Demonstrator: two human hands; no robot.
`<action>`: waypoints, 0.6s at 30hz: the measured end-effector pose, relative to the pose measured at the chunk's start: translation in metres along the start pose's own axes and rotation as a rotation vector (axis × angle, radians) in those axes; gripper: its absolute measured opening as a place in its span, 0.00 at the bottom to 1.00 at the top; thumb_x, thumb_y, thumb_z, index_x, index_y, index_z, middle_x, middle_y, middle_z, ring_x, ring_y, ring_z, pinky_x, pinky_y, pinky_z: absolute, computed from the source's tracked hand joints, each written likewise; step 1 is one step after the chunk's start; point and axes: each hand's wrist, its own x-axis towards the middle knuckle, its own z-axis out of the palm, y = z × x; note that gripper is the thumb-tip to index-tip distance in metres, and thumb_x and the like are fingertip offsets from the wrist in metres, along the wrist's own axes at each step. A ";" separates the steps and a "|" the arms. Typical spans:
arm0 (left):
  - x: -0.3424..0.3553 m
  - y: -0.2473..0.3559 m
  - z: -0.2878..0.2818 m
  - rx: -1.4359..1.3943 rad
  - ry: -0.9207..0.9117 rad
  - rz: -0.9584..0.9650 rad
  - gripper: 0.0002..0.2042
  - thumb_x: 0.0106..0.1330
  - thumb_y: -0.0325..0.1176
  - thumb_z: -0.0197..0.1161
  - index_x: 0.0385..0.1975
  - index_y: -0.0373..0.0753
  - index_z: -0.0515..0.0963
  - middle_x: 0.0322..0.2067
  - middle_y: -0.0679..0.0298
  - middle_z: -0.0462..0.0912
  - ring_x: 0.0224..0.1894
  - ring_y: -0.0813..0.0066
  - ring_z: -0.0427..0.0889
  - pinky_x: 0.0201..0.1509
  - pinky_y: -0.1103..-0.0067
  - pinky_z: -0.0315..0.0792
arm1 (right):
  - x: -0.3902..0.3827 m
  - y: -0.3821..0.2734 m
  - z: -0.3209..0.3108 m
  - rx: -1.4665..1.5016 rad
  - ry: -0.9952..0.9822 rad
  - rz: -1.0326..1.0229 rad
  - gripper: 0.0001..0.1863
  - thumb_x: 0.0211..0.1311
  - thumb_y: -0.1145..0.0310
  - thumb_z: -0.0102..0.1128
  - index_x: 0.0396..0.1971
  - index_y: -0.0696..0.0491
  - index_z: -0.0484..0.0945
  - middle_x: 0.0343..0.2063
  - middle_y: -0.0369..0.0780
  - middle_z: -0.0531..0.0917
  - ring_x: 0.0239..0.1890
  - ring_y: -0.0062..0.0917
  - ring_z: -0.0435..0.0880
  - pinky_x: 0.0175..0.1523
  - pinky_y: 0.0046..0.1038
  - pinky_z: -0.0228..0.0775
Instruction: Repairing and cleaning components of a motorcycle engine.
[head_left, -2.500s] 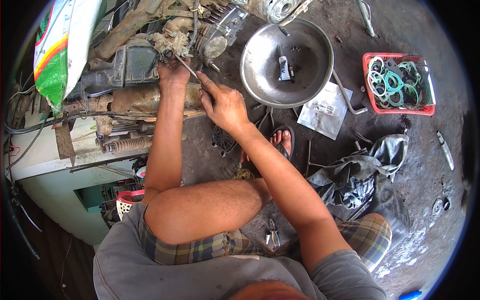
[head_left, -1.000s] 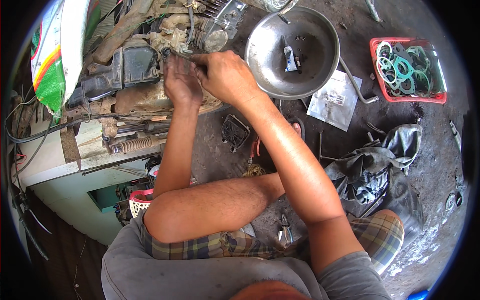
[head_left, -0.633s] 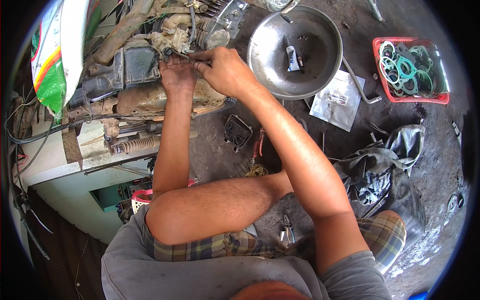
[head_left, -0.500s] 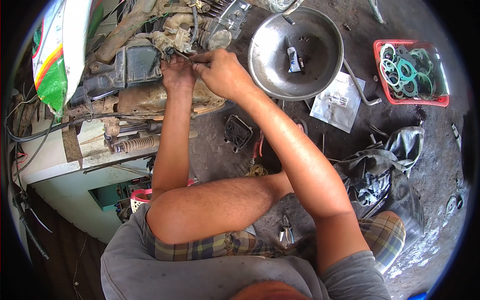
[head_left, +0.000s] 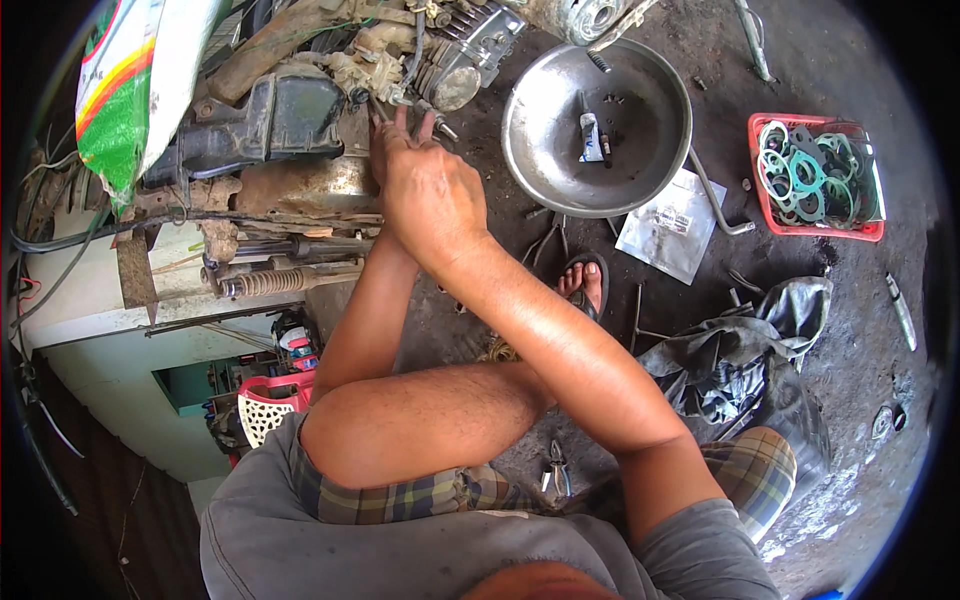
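Both my hands are at the dirty engine [head_left: 465, 55], beside its carburetor [head_left: 375, 75]. My right hand [head_left: 435, 195] lies across my left hand [head_left: 378, 160], its back toward me and its fingers curled out of sight. What it grips is hidden. Much of my left hand is covered; fingers stretched upward show beyond my right knuckles, and I take them to be its own. A small metal fitting [head_left: 440, 122] is next to those fingertips. Left of them sits a black plastic housing [head_left: 290, 115].
A steel bowl [head_left: 530, 150] holds a small tube [head_left: 590, 138]. To its right are a silver packet [head_left: 672, 225] and a red basket of gaskets [head_left: 815, 178]. Pliers [head_left: 556, 470], a dark cloth [head_left: 755, 320] and a T-handle wrench [head_left: 638, 315] lie on the floor. A shock absorber spring [head_left: 265, 283] is at left.
My right hand has shifted down over my left hand and now covers much of it. The slim metal tool in its fingers is no longer clearly visible. The view has shifted slightly.
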 end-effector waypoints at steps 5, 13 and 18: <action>0.025 -0.001 -0.007 -0.111 -0.069 -0.017 0.28 0.79 0.49 0.45 0.70 0.37 0.58 0.72 0.56 0.52 0.75 0.64 0.49 0.78 0.59 0.55 | 0.000 -0.003 0.003 -0.005 0.055 0.000 0.11 0.63 0.71 0.53 0.41 0.59 0.80 0.27 0.52 0.85 0.29 0.43 0.89 0.34 0.39 0.83; 0.024 -0.017 -0.035 0.125 -0.420 0.186 0.25 0.81 0.44 0.39 0.74 0.43 0.52 0.72 0.53 0.57 0.75 0.59 0.54 0.80 0.64 0.48 | 0.005 -0.005 0.009 -0.113 0.033 0.007 0.11 0.65 0.69 0.51 0.39 0.58 0.80 0.27 0.53 0.86 0.28 0.44 0.88 0.32 0.42 0.82; 0.021 -0.001 -0.025 0.304 -0.458 0.187 0.25 0.81 0.43 0.39 0.73 0.43 0.49 0.72 0.52 0.56 0.74 0.57 0.57 0.78 0.57 0.52 | 0.002 -0.001 0.009 -0.001 -0.018 0.021 0.13 0.65 0.68 0.51 0.43 0.58 0.81 0.26 0.54 0.85 0.28 0.46 0.88 0.34 0.44 0.82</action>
